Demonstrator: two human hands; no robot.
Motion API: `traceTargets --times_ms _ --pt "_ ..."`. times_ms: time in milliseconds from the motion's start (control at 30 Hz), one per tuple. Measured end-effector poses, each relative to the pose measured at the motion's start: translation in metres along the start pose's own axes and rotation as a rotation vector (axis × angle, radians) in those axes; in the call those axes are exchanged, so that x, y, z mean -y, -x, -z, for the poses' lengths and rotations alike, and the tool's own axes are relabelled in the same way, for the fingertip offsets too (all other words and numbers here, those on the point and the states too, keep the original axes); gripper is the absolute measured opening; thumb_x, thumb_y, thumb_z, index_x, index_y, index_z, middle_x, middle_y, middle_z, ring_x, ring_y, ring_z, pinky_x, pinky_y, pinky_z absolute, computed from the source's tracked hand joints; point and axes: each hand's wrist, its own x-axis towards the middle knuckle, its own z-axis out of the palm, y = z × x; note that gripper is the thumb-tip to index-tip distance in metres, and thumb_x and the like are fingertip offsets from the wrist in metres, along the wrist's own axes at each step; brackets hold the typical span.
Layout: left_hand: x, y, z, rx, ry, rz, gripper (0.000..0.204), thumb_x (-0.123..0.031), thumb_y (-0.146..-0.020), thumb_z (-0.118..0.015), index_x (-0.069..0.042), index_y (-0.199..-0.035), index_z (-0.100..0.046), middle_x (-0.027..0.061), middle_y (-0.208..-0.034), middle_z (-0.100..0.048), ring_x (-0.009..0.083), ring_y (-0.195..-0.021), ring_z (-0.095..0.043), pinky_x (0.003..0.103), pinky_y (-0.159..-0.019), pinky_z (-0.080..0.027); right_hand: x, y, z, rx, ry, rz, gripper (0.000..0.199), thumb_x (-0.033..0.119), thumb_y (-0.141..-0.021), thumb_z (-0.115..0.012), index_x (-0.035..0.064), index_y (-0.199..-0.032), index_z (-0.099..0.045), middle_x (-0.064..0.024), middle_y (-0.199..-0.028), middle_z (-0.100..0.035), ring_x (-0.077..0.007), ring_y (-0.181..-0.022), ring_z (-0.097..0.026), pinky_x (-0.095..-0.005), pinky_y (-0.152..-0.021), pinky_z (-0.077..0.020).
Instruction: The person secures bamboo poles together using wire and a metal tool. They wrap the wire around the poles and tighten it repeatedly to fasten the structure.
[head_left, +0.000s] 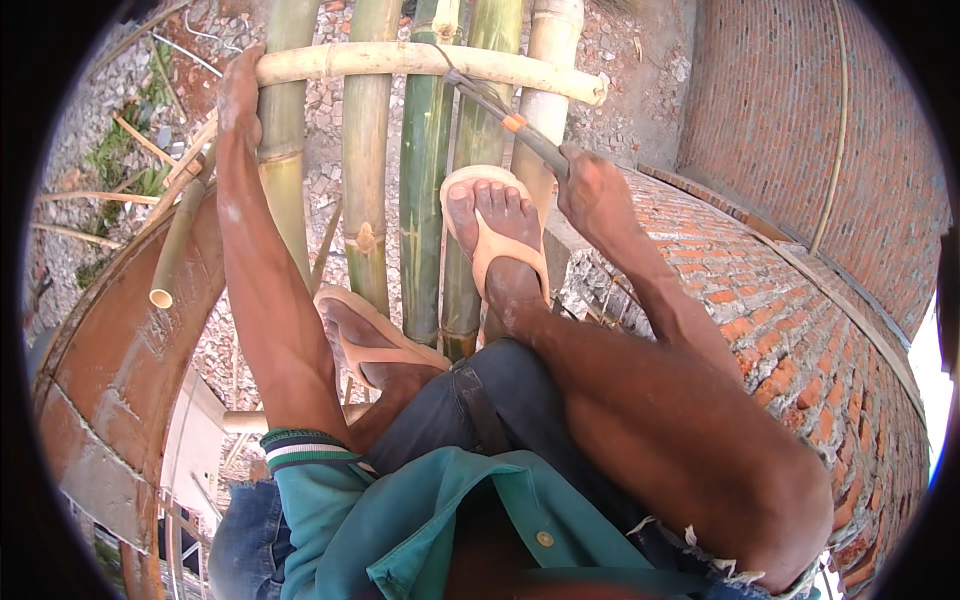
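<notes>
A pale bamboo crosspiece (400, 60) lies across several upright-running green and tan bamboo poles (425, 200). My left hand (240, 100) grips its left end, with the fingers partly hidden. In my closed right hand (595, 195) is a long grey hand tool (540, 147) with an orange band. The tool's dark tip meets a thin dark wire (443, 56) at the crosspiece, right of its middle. Both my feet, in tan sandals (460, 185), rest on the bamboo poles below the crosspiece.
Along the right runs a rough brick wall (760, 290), with another brick surface (800, 120) beyond it. A curved brown panel (130, 350) and a cut bamboo piece (180, 250) are on the left. Rubble (320, 130) shows through gaps between the poles, far below.
</notes>
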Motion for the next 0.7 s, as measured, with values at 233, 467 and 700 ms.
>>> traceTargets --times_ms 233,467,700 --pt "-0.005 0.001 -0.005 0.005 -0.016 -0.028 0.045 -0.037 -0.095 -0.058 0.002 -0.117 -0.067 0.018 -0.101 -0.069 0.0282 -0.085 -0.07 0.043 -0.076 -0.059 -0.006 0.016 0.009 -0.062 -0.281 -0.277 0.029 0.025 -0.099 -0.064 -0.0039 -0.096 -0.067 -0.0259 -0.08 -0.068 -0.0429 -0.077 -0.069 -0.0501 -0.068 -0.0525" --pt "-0.008 0.007 -0.002 0.105 -0.027 0.04 0.05 -0.04 -0.097 -0.053 0.003 -0.12 -0.065 0.0175 -0.101 -0.07 0.027 -0.085 -0.072 0.041 -0.075 -0.06 -0.032 0.032 0.022 -0.13 -1.009 -0.952 0.028 0.022 -0.103 -0.059 -0.0052 -0.097 -0.062 -0.0223 -0.081 -0.068 -0.0307 -0.064 -0.065 -0.0442 -0.061 -0.0512" --pt "-0.009 0.021 -0.007 -0.014 -0.056 -0.029 0.051 -0.04 -0.1 -0.049 0.002 -0.124 -0.064 0.015 -0.103 -0.07 0.0261 -0.089 -0.071 0.039 -0.079 -0.06 -0.045 0.051 0.037 0.181 -0.049 -0.408 0.018 0.015 -0.093 -0.058 0.0012 -0.098 -0.069 -0.0209 -0.076 -0.067 -0.0365 -0.067 -0.068 -0.0522 -0.061 -0.0517"
